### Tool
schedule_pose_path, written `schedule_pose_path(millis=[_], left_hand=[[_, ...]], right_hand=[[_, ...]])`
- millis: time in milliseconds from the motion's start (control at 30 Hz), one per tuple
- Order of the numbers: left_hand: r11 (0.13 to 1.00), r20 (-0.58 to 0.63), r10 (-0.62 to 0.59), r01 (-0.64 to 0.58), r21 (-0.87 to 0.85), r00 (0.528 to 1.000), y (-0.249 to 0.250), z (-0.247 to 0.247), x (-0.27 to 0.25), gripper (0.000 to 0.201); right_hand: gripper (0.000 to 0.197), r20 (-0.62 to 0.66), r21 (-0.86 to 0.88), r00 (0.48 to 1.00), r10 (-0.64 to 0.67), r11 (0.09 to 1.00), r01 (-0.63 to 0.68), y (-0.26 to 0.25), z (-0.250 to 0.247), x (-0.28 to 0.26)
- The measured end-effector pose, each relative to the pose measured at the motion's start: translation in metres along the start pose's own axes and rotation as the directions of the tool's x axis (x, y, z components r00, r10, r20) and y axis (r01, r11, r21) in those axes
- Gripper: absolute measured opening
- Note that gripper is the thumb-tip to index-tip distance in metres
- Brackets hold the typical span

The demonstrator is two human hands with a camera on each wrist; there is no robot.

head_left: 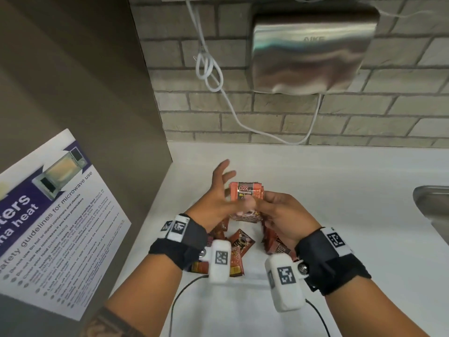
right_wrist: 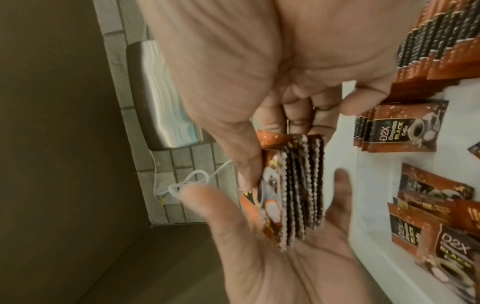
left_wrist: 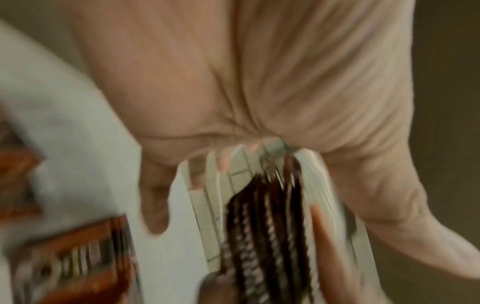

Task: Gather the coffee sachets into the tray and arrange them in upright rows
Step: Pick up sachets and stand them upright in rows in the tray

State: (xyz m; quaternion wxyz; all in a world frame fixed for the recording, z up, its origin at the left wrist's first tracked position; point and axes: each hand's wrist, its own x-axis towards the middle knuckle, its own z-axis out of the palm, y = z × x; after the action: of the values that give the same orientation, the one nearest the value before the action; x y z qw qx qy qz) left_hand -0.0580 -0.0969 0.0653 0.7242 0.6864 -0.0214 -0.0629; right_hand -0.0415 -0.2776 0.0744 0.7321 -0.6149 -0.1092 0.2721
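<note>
A stack of orange-and-black coffee sachets is held upright above the white counter. My right hand grips it, thumb on the front face and fingers behind, as the right wrist view shows for the stack. My left hand is spread, its palm against the stack's serrated edges. Below my wrists lie loose sachets and more sachets to the right. A row of sachets on edge shows in the right wrist view. The white tray's rim is only faintly visible.
A steel hand dryer and a looped white cable hang on the brick wall behind. A brown panel with a microwave safety poster stands at the left. A steel sink lies at the right edge.
</note>
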Motion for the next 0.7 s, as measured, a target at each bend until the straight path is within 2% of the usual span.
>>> schedule_pose_path(millis=[33, 100, 167, 267, 333, 433, 500, 533, 600, 700], left_hand=[[0.975, 0.048, -0.085, 0.093, -0.202, 0.995, 0.0, 0.001, -0.002, 0.128], [0.89, 0.175, -0.132, 0.195, -0.412, 0.976, 0.001, 0.008, -0.007, 0.099], [0.86, 0.239, -0.077, 0.186, -0.474, 0.968, 0.003, 0.016, -0.009, 0.068], [0.827, 0.256, -0.056, 0.189, -0.529, 0.965, 0.002, 0.025, -0.009, 0.049], [0.823, 0.254, -0.073, 0.203, -0.531, 0.964, 0.0, 0.027, -0.008, 0.039], [0.869, 0.207, -0.133, 0.214, -0.447, 0.969, -0.006, 0.029, -0.009, 0.034], [0.902, 0.135, -0.127, 0.172, -0.397, 0.983, -0.01, 0.029, -0.011, 0.032], [0.91, 0.116, -0.116, 0.152, -0.386, 0.986, -0.012, 0.028, -0.011, 0.033], [0.912, 0.109, -0.103, 0.138, -0.385, 0.989, -0.017, 0.025, -0.013, 0.038], [0.904, 0.15, -0.089, 0.143, -0.402, 0.985, -0.018, 0.017, -0.013, 0.046]], right_hand=[[0.036, 0.016, 0.011, 1.0, 0.003, 1.0, -0.003, 0.001, -0.001, -0.001], [0.037, 0.022, -0.016, 1.0, -0.018, 1.0, 0.018, 0.003, 0.0, -0.001], [0.035, 0.0, -0.094, 0.999, -0.043, 0.995, 0.043, 0.007, -0.002, -0.001], [0.029, -0.045, -0.218, 0.993, -0.113, 0.971, 0.1, 0.006, -0.002, -0.006], [0.034, -0.087, -0.345, 0.978, -0.189, 0.927, 0.148, 0.004, -0.002, -0.009], [0.055, -0.226, -0.498, 0.938, -0.264, 0.859, 0.122, 0.002, -0.01, -0.015], [0.045, -0.251, -0.553, 0.923, -0.293, 0.826, 0.112, -0.001, -0.016, -0.015], [0.037, -0.235, -0.52, 0.925, -0.299, 0.843, 0.141, -0.002, -0.019, -0.013], [0.025, -0.173, -0.443, 0.944, -0.28, 0.879, 0.179, -0.004, -0.021, -0.008], [0.014, -0.125, -0.424, 0.956, -0.265, 0.886, 0.19, -0.009, -0.02, 0.0]])
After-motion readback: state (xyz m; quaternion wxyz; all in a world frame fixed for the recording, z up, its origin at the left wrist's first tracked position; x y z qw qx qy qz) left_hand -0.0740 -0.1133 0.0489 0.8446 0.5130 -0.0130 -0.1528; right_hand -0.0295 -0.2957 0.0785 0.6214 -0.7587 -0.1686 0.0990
